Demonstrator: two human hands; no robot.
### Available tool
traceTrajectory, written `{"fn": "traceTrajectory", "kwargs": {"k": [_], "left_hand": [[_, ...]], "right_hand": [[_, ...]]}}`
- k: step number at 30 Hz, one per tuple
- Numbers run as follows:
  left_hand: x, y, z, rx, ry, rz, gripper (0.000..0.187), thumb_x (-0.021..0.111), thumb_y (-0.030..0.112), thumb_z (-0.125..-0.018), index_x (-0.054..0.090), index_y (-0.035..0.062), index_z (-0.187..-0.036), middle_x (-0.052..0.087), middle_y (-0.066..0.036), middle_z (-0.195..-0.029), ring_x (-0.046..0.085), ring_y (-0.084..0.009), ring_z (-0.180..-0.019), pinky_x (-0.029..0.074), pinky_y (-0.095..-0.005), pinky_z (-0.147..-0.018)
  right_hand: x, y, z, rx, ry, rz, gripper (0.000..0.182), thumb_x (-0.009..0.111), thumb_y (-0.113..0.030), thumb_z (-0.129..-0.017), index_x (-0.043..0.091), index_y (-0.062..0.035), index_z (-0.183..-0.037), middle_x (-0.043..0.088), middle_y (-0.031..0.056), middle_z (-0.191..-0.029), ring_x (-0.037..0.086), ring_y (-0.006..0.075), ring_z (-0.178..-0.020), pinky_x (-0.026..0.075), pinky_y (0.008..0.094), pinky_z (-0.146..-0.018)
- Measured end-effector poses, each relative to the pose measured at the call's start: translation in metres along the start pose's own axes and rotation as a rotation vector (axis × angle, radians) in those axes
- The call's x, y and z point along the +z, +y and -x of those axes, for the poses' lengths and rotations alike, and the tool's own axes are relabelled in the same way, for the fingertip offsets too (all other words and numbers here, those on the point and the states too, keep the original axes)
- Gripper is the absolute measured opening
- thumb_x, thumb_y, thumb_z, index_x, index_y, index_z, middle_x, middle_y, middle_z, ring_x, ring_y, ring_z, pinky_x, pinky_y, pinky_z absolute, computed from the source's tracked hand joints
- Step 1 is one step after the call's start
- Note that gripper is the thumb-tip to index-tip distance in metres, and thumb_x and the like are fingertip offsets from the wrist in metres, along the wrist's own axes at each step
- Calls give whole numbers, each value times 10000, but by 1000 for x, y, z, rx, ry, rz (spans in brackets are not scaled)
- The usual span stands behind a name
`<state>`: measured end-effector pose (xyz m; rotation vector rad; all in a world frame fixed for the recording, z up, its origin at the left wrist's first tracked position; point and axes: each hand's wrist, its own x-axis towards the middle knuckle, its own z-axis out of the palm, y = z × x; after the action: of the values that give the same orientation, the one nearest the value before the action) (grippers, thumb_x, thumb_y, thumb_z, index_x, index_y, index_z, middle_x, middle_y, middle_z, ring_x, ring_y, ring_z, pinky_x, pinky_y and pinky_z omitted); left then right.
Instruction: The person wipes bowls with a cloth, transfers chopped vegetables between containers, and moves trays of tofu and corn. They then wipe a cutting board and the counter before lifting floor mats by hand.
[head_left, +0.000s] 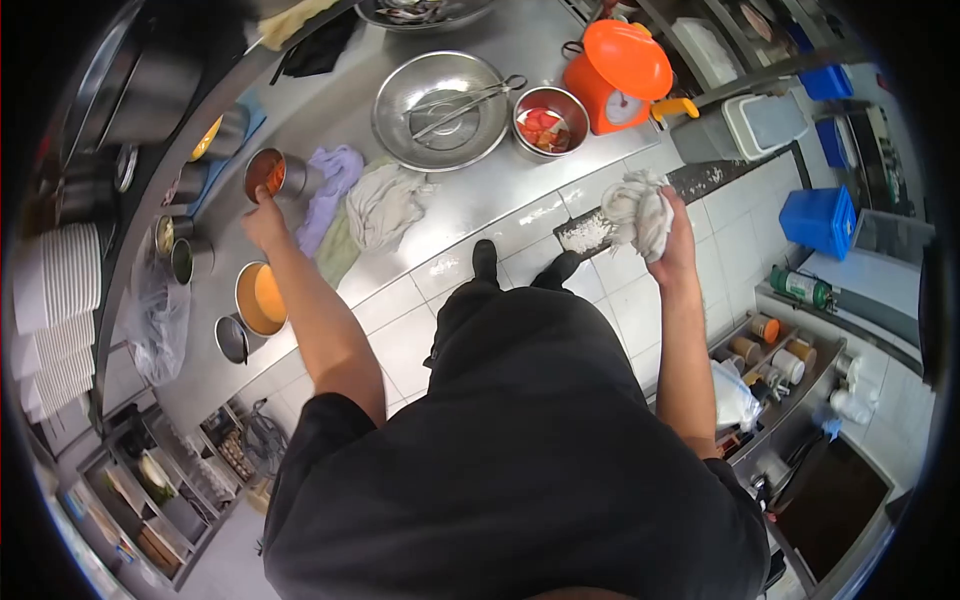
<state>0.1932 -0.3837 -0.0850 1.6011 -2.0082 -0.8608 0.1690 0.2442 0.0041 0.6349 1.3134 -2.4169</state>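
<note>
My left hand (pixel 264 221) reaches over the steel counter and pinches the near rim of a small metal pot (pixel 292 178) with orange-red food inside. My right hand (pixel 677 243) is closed around a crumpled, stained white cloth (pixel 640 212), held up over the floor beyond the counter's edge. Right of the pot lie a purple cloth (pixel 336 175) and a whitish cloth (pixel 388 205), with a greenish cloth (pixel 342 247) partly under them. Nearer me stands a pan of orange liquid (pixel 266 292), beside a small dark bowl (pixel 232 340).
A large steel bowl with tongs (pixel 440 115), a metal pot of red pieces (pixel 548 120) and an orange scale (pixel 608 95) stand along the counter. Stacked white plates (pixel 60 280) are at far left. White bits lie on a floor drain (pixel 588 235).
</note>
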Motion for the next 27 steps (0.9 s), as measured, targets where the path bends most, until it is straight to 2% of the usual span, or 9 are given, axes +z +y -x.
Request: {"fn": "traceTrajectory", "kwargs": {"k": [1, 3, 5, 7, 8, 11, 13, 22, 27], "left_hand": [[-3, 19, 23, 143, 139, -187, 501, 732, 367, -905, 616, -82, -1093, 702, -199, -954, 731, -278, -841, 589, -390, -740], [17, 49, 72, 510, 51, 76, 340, 701, 314, -922, 673, -12, -1017, 723, -164, -920, 725, -288, -889, 554, -400, -795], [34, 89, 154, 746, -294, 117, 318, 704, 342, -922, 726, 35, -1000, 735, -134, -894, 704, -232, -862, 540, -347, -788], [37, 132, 245, 843, -672, 115, 273, 675, 286, -931, 733, 59, -1072, 746, -156, -949, 725, -236, -880, 551, -349, -791], [61, 135, 268, 824, -811, 72, 316, 683, 298, -916, 720, 34, -1085, 747, -167, -969, 732, -267, -897, 558, -370, -801], [91, 154, 314, 845, -872, -72, 330, 718, 281, -880, 700, 14, -1074, 743, -169, -948, 724, -320, -876, 558, -403, -779], [106, 161, 321, 789, -926, -135, 322, 742, 253, -853, 688, 11, -1058, 737, -174, -922, 719, -343, -866, 556, -417, -766], [125, 156, 335, 789, -655, -113, 266, 760, 135, -750, 631, 23, -953, 711, -192, -864, 704, -362, -828, 546, -436, -747], [123, 162, 329, 781, -728, -69, 258, 742, 103, -746, 619, 20, -957, 700, -192, -852, 696, -357, -805, 537, -423, -743]], "right_hand": [[0, -2, -3, 22, -71, 48, 468, 562, -358, -1007, 606, 6, -1298, 696, 110, -1130, 689, 201, -975, 566, 336, -841], [-4, 3, -30, 36, -4, 195, 471, 610, -333, -989, 598, 4, -1317, 693, 110, -1140, 686, 192, -979, 564, 329, -842], [9, 3, -55, 25, 50, 314, 489, 670, -301, -961, 591, 8, -1332, 694, 108, -1130, 679, 180, -984, 561, 322, -835], [32, 0, -90, -59, 25, 485, 524, 715, -281, -934, 583, 23, -1340, 701, 106, -1099, 678, 170, -978, 560, 317, -817], [36, -1, -106, -118, -13, 612, 541, 725, -281, -927, 579, 33, -1343, 706, 105, -1083, 681, 168, -970, 560, 315, -807], [62, -16, -121, -177, -38, 811, 514, 746, -253, -910, 598, 58, -1293, 713, 101, -1061, 689, 164, -936, 558, 316, -795], [60, -16, -134, -58, -59, 742, 479, 753, -229, -903, 611, 54, -1262, 716, 103, -1051, 694, 169, -912, 561, 317, -782], [50, -6, -120, 144, -41, 415, 394, 719, -123, -912, 572, 33, -1243, 702, 127, -1024, 726, 227, -855, 633, 399, -649], [58, -1, -108, 124, -9, 390, 383, 678, -65, -924, 541, 57, -1261, 687, 162, -1059, 726, 249, -854, 648, 419, -692]]}}
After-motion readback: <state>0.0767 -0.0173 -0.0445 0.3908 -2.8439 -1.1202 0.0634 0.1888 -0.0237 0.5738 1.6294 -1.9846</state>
